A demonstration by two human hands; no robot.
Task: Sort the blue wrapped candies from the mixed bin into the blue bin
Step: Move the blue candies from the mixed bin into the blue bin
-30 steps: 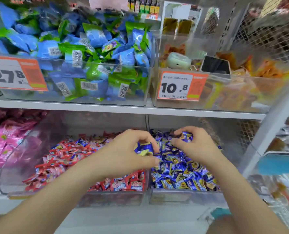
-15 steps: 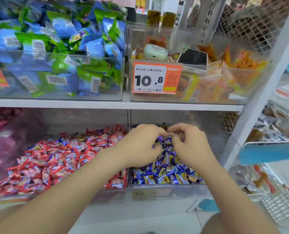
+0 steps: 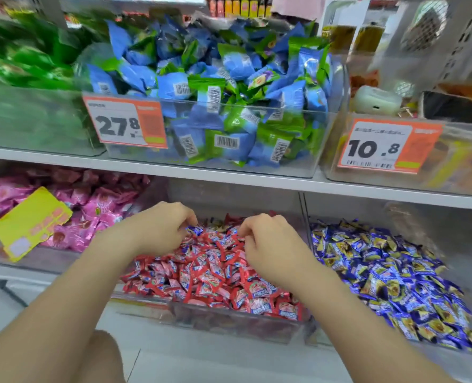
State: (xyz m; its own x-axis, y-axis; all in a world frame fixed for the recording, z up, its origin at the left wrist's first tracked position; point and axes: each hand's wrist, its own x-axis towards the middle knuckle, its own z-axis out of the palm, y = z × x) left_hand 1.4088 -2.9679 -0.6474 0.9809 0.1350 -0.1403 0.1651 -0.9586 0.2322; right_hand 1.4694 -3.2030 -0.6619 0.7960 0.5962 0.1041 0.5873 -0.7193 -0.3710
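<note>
A white shelf board [image 3: 257,183] ran across the view, with clear bins above and below it. On top stood a bin of blue-and-green packets [image 3: 316,161] bearing a price tag marked 27.8 [image 3: 124,121]. Blurred green packets [image 3: 27,64] lay to its left. To its right a second clear bin [image 3: 450,175] carried a tag marked 10.8 [image 3: 386,145].

Below the board, pink candies [image 3: 99,205] filled the left compartment, with a yellow card [image 3: 30,222] propped in front of them. The mixed bin [image 3: 229,324] sat in the middle, heaped mostly with red candies [image 3: 210,275]. Just beside it on the right was the blue bin [image 3: 315,331], piled with blue-and-yellow wrapped sweets [image 3: 389,277].

Both forearms crossed the front of the mixed bin and hid its left front corner and part of the heap. The left hand [image 3: 157,230] and the right hand [image 3: 270,244] were near each other over the back of the red pile, fingers curled downward.

A blue wrapped candy [image 3: 194,230] lay on the pile at the left fingertips. Whether that grip had closed on it I could not tell. The right grip was narrow, with its fingertips among the wrappers, and I could not tell whether it held anything.
</note>
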